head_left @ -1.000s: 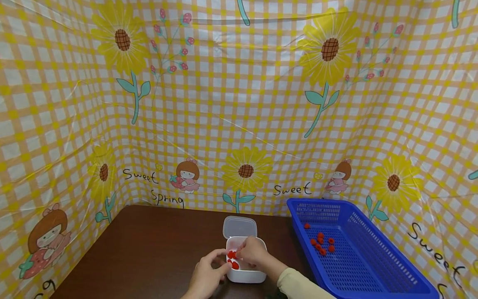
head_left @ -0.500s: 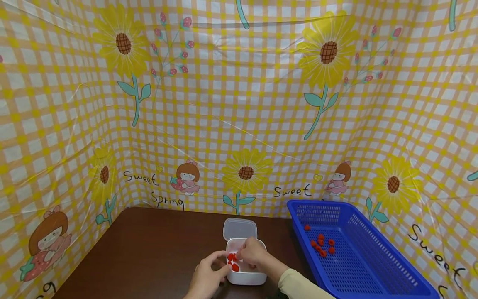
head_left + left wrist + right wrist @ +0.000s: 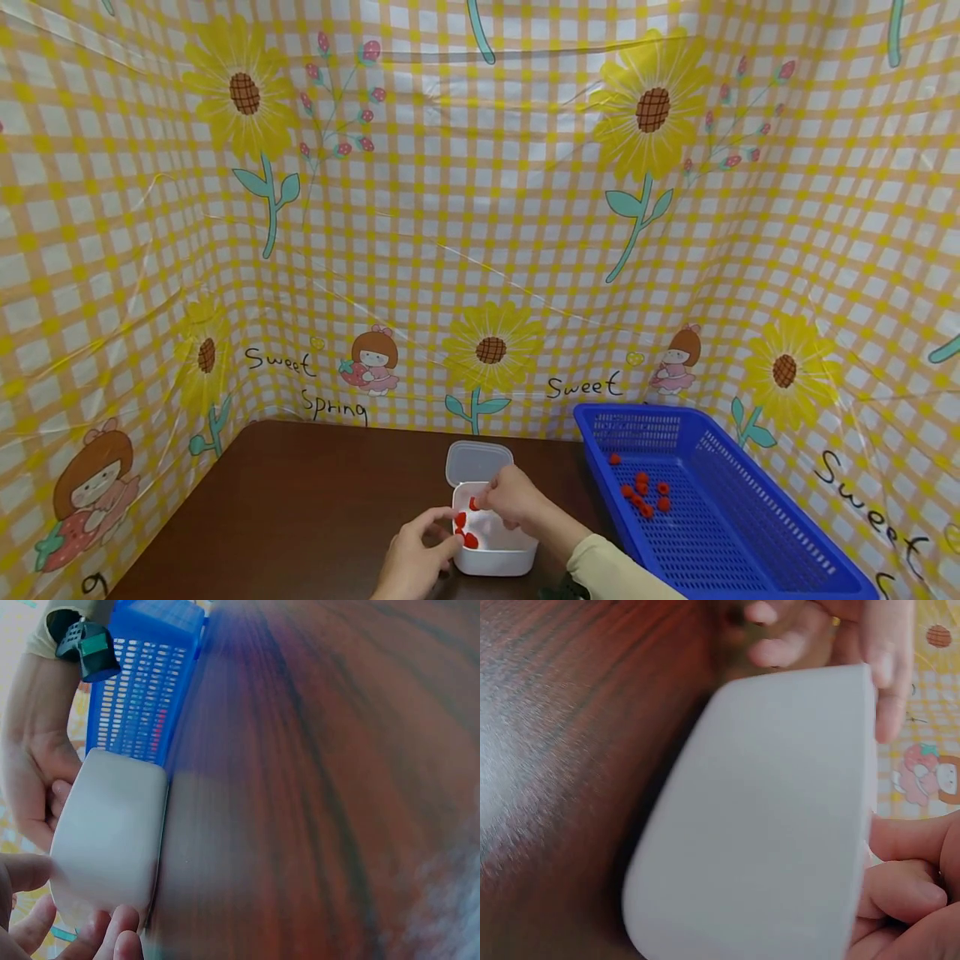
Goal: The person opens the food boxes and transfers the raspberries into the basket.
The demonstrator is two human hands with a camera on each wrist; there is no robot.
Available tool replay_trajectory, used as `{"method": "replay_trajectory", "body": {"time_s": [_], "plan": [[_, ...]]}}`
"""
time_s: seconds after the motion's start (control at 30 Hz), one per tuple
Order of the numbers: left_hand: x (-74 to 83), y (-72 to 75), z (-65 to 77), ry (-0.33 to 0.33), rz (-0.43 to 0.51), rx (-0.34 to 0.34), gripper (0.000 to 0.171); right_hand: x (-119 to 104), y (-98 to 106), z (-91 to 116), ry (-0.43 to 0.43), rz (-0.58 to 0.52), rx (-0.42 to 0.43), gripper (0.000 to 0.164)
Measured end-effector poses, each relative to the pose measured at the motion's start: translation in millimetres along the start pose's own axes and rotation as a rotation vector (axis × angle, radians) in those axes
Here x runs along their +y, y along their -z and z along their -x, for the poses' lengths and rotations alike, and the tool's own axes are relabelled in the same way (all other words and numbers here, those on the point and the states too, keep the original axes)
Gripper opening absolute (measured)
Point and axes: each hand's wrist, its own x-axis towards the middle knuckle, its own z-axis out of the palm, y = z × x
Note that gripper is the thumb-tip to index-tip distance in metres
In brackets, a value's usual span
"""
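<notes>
A small white lidded box (image 3: pixel 495 564) stands on the brown table, its translucent lid (image 3: pixel 480 463) folded open at the back. Inside, along the left wall, lie several red raspberries (image 3: pixel 470 541). My right hand (image 3: pixel 517 500) reaches in over the right side and pinches one raspberry (image 3: pixel 474 503) near the back left corner. Thumb and fingers of my left hand (image 3: pixel 416 546) hold the box's left side at the rim. Both wrist views show mostly the box's outer wall (image 3: pixel 112 825), which hides its contents; the right hand's curled fingers (image 3: pixel 907 889) show beyond the rim.
A large blue perforated basket (image 3: pixel 705 533) stands to the right of the box, with several more raspberries (image 3: pixel 642 483) on its floor. Checked cloth (image 3: pixel 487 208) with sunflowers encloses the table at the back and sides. A dark device sits at the right wrist (image 3: pixel 94 651).
My right hand has moved slightly toward the back of the box, taking a raspberry away from the others. The left hand keeps its place at the box. The head view has shifted slightly.
</notes>
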Motion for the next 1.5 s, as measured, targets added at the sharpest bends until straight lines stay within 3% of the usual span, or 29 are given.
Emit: {"method": "replay_trajectory", "body": {"time_s": [0.47,0.73,1.07,1.5], "plan": [[3.6,0.0,-0.9,0.028,0.031,0.005,0.033,-13.2,49.2,-1.1,-0.024,-0.008,0.065,0.011],[4.7,0.8,-0.7,0.031,0.032,0.005,0.034,-14.1,89.6,-2.1,-0.017,-0.019,0.12,0.015],[3.6,1.1,0.3,0.031,0.046,0.004,0.036,-0.5,138.1,-2.7,-0.022,0.0,0.159,0.02],[0.9,-0.2,-1.0,0.033,0.033,0.01,0.034,25.3,179.7,-1.4,-0.079,0.075,0.223,0.021]]}}
